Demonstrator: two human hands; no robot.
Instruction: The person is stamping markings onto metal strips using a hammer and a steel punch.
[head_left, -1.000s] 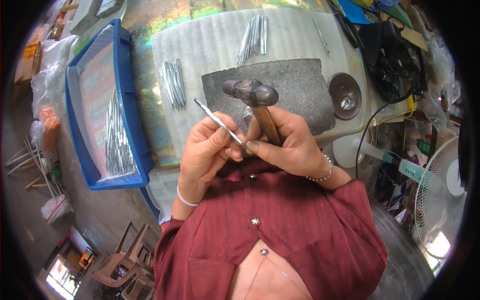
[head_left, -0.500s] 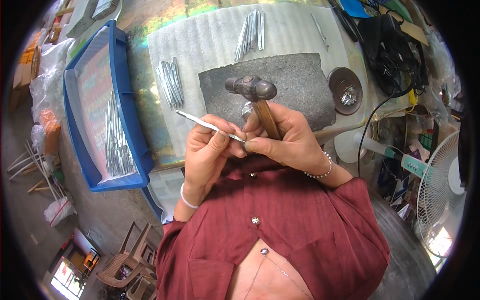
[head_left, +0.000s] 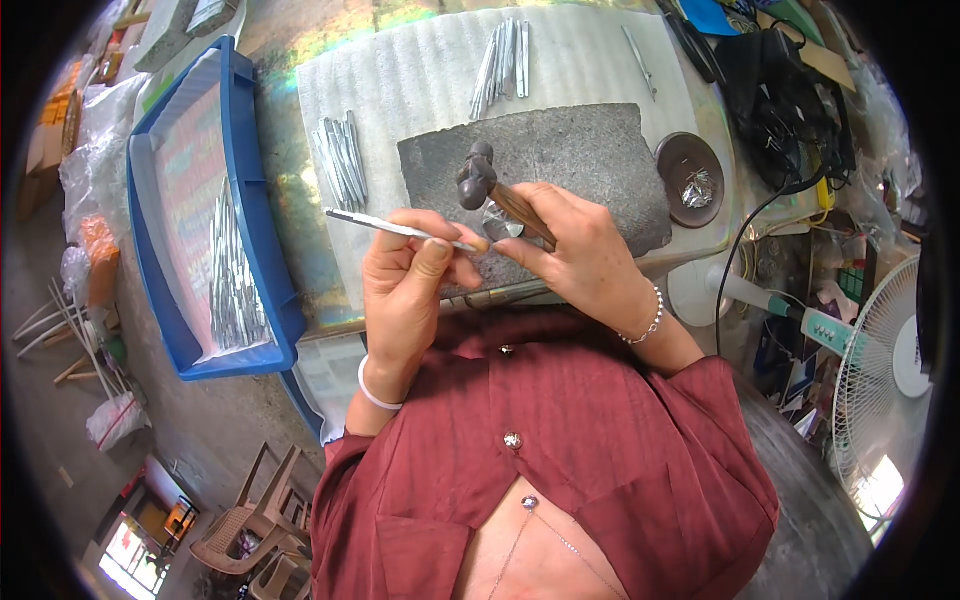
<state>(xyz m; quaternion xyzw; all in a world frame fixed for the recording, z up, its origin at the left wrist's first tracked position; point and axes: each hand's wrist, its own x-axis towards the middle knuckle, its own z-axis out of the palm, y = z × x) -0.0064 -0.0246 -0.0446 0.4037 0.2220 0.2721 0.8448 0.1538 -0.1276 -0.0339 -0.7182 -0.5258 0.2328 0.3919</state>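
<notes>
My left hand [head_left: 402,285] pinches a slim silvery metal strip [head_left: 372,223] between thumb and fingers. The strip points out to the left, and its right end meets the fingertips of my right hand [head_left: 590,250]. That right hand is wrapped round the wooden handle of a ball-peen hammer [head_left: 476,178], whose dark head is held over the grey stone slab [head_left: 590,150]. Below the handle, a shiny round metal piece [head_left: 497,222] shows at the slab's near edge, partly hidden. Bundles of similar strips [head_left: 342,160] lie left of the slab and behind it [head_left: 500,70].
At the left stands a blue tray [head_left: 240,130] with a heap of strips in it. A brown bowl [head_left: 680,155] of small silvery bits sits right of the slab. One thin tool [head_left: 638,62] lies farther back. A black cable [head_left: 740,255] and a fan [head_left: 885,370] are at the right.
The hammer head has turned and dropped a little to the left. My left hand has shifted slightly left, and the strip's far end has moved left and up with it.
</notes>
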